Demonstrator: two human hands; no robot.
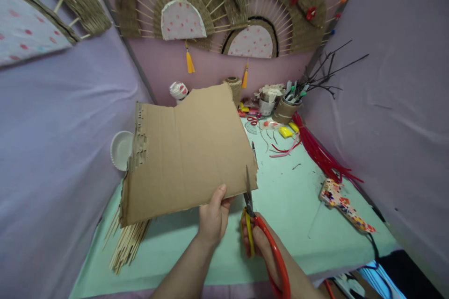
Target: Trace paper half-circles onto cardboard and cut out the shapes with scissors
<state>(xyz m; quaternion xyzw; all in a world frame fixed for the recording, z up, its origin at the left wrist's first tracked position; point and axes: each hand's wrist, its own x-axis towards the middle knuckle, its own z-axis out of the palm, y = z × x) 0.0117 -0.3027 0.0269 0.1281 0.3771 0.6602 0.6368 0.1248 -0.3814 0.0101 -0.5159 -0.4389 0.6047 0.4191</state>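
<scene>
A large piece of brown cardboard [189, 149] with torn, uneven edges is held up over the table. My left hand [214, 217] grips its lower edge, thumb on the front face and fingers behind it. In my right hand [261, 240] is a pair of scissors [273, 247] with one red and one yellow handle. Their blades are parted at the cardboard's lower right corner, one blade showing in front of the sheet. Whether the other blade lies behind the sheet I cannot tell. Thin wooden sticks [129, 245] lie in a bundle below the cardboard's left corner.
On the right lie red pipe cleaners [319, 149] and a floral-patterned glue gun [345, 205]. Along the back stand a twine spool [234, 88] and a pot of pens [286, 110], near small red scissors [252, 120]. A white bowl [121, 152] sits left. Fan-shaped decorations [224, 9] hang behind.
</scene>
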